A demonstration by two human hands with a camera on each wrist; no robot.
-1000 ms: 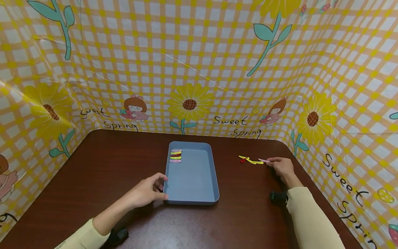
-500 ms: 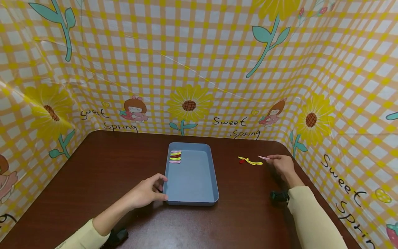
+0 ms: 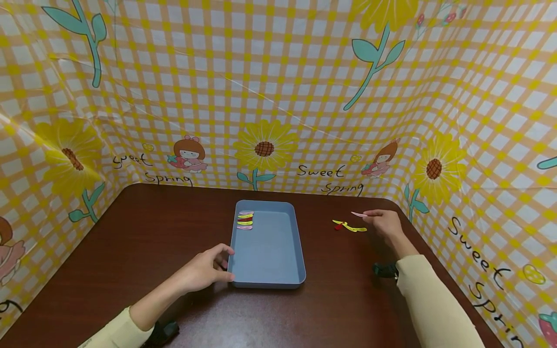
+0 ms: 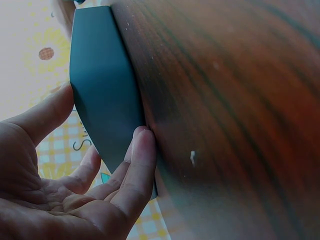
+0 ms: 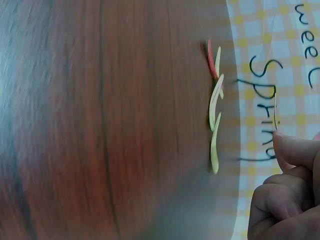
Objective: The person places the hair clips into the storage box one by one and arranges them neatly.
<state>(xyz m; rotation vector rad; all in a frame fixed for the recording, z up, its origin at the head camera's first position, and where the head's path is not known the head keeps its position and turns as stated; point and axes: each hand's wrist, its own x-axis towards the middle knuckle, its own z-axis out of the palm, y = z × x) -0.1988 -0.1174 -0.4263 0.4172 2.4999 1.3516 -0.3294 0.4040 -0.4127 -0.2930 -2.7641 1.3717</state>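
My right hand (image 3: 385, 226) pinches one end of a pink snap hair clip (image 3: 358, 214) between thumb and fingertips, raised over the table at the right. In the right wrist view the clip (image 5: 275, 111) appears edge-on as a thin line. Near it lie several yellow hair clips (image 3: 359, 229) and a red hair clip (image 3: 338, 226), partly overlapping. My left hand (image 3: 206, 267) holds the grey-blue tray (image 3: 267, 256) at its left edge, thumb by the near corner. Fingertips (image 4: 144, 145) press on the tray's outer wall (image 4: 102, 70) in the left wrist view.
Inside the tray, along its upper left, a column of several pink, yellow and red hair clips (image 3: 245, 220) lies side by side. Dark brown table (image 3: 174, 212) surrounds the tray. A checked, flower-printed cloth (image 3: 270, 87) walls the back and sides.
My right hand has lifted the pink clip away from the yellow ones and carried it up and slightly left. The left hand has stayed at the tray's edge.
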